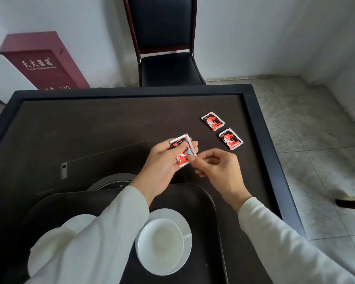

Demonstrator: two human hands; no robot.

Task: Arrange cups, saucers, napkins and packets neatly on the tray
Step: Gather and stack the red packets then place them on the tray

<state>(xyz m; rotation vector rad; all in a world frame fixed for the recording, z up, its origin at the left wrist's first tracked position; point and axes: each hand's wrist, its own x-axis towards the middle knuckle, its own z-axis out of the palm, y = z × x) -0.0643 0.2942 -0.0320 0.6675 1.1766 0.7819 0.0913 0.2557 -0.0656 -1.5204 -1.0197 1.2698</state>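
A: A plain white-walled room, a dark chair [164, 58] pushed up to the far edge of a dark worktop [90, 124], and a red cabinet [43, 62] against the wall. Where are the packets?

B: Two red packets [222, 130] lie flat on the worktop to the right, just beside each other. A small stack of packets [183, 149] is in the left hand [162, 162], whose grip is closed on it, thumb over the top face and fingers underneath. The right hand [217, 169] pinches the stack's near corner between thumb and forefinger.

A: And the tray?

B: The tray [203, 193] sits at the near edge. A white cup [160, 245] stands on a saucer [184, 222] inside it; a second saucer [55, 242] is partly hidden under the left sleeve. I see no napkins.

A: How will those packets handle?

B: I'd judge them light, thin and glossy, so likely to slide over one another. Best taken by the long edges and squared up before setting down. The cups look like fragile ceramic, so packets should go in gently beside them.
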